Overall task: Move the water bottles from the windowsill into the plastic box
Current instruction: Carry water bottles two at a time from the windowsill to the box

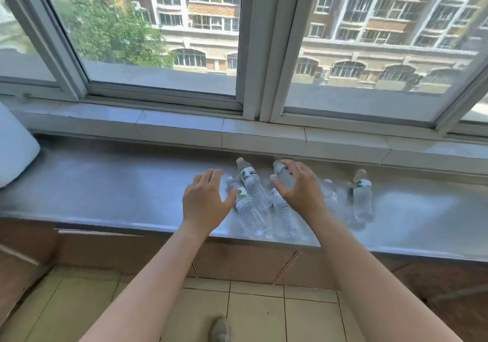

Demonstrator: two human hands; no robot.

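Note:
Several clear water bottles with white-and-green labels stand close together on the grey windowsill [105, 188]. One tall bottle [253, 185] rises between my two hands, and another bottle [362, 196] stands apart at the right. My left hand [204, 201] hovers open just left of the cluster, fingers spread, near a shorter bottle [245, 209]. My right hand [298, 185] is open and curved over the bottles in the middle, partly hiding them. Neither hand holds anything. No plastic box is in view.
A white rounded object [15, 151] rests at the sill's far left. Window frames [261, 51] rise behind the sill above a tiled ledge. Below are brown wall tiles, a pale tiled floor [264, 312] and a shoe [220, 329].

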